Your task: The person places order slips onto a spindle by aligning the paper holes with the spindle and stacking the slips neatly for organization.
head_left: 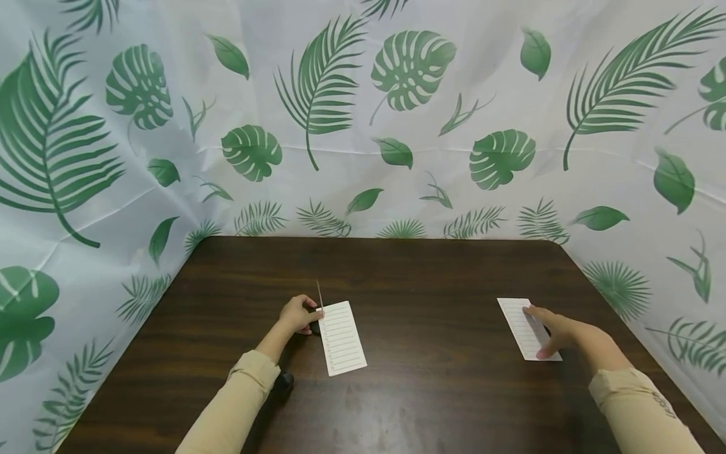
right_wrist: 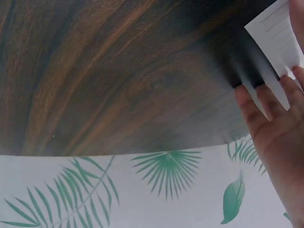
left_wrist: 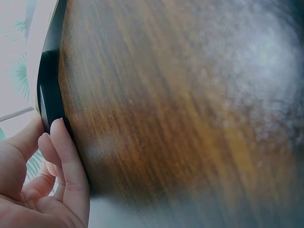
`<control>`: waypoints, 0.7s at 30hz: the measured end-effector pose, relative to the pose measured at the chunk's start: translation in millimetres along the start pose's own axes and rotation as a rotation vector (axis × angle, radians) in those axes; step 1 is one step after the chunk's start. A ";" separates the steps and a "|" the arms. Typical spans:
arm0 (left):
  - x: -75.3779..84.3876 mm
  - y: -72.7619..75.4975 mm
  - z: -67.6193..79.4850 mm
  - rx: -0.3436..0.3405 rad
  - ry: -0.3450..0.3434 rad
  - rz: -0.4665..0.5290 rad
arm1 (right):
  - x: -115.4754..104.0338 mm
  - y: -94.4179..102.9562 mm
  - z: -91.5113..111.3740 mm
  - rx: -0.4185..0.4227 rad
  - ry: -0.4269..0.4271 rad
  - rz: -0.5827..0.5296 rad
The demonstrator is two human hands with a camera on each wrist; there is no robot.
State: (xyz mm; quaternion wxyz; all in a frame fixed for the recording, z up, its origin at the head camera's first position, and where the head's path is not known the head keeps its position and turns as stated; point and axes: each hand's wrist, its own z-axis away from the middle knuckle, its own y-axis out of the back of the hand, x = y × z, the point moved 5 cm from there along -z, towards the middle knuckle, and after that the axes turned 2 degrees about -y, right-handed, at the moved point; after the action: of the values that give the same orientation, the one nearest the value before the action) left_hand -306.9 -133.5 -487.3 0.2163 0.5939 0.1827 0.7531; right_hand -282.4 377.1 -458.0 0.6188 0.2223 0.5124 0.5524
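Observation:
In the head view, my left hand (head_left: 297, 315) pinches the upper left corner of a white lined card (head_left: 343, 340), with the thumb at its edge. A black object (left_wrist: 51, 90) lies between the fingers and runs along the card's edge in the left wrist view; its kind cannot be told. A thin pale strip (head_left: 320, 296) rises from the thumb. To the right, my right hand (head_left: 567, 337) rests on a second white lined card (head_left: 524, 331), thumb and index finger stretched across it. The right wrist view shows its other fingertips (right_wrist: 242, 92) down at the tabletop beside that card (right_wrist: 273, 35).
The dark wooden table (head_left: 431, 315) has rounded far corners. Another black object (head_left: 282, 383) sits beside the left forearm, partly hidden by the sleeve (head_left: 232, 391). A white sheet with green leaves (head_left: 340, 151) hangs behind the table and along both sides.

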 end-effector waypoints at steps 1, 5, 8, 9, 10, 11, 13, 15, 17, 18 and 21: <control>-0.4 0.4 0.1 0.002 0.002 0.003 | -1.0 0.4 -0.3 0.007 0.004 0.015; -1.1 0.2 -1.2 0.005 0.005 0.006 | -0.8 0.3 -0.8 0.049 0.044 0.053; -1.2 -0.6 -2.4 0.005 0.007 0.000 | -0.1 0.1 0.3 0.079 0.081 0.069; -1.2 -0.6 -2.7 0.006 0.009 0.000 | -0.3 0.2 0.5 0.085 0.083 0.070; -1.2 -0.4 -2.6 0.007 0.009 -0.003 | -0.1 0.0 0.6 0.087 0.085 0.069; -1.2 -0.4 -2.5 0.007 0.010 -0.004 | 0.1 -0.1 0.7 0.089 0.089 0.069; -1.2 -0.1 -2.0 0.007 0.014 -0.003 | -0.1 -0.2 0.7 0.095 0.096 0.078; -1.1 0.4 -1.1 0.009 0.011 -0.002 | 0.6 -0.7 0.2 0.099 0.097 0.080; -1.4 0.3 -0.5 0.008 0.009 0.001 | 1.4 -0.7 0.0 0.107 0.100 0.087; -2.0 0.1 -0.3 0.007 0.009 0.004 | 2.2 -1.3 -0.2 0.109 0.098 0.088; -3.8 0.1 0.5 0.009 0.002 0.007 | 3.7 -3.3 -0.6 0.115 0.098 0.091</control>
State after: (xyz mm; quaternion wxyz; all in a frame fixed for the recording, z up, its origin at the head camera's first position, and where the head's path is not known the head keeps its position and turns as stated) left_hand -305.7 -135.6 -490.3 0.2108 0.5949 0.1842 0.7535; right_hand -281.9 379.3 -462.4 0.5535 0.2531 0.5623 0.5598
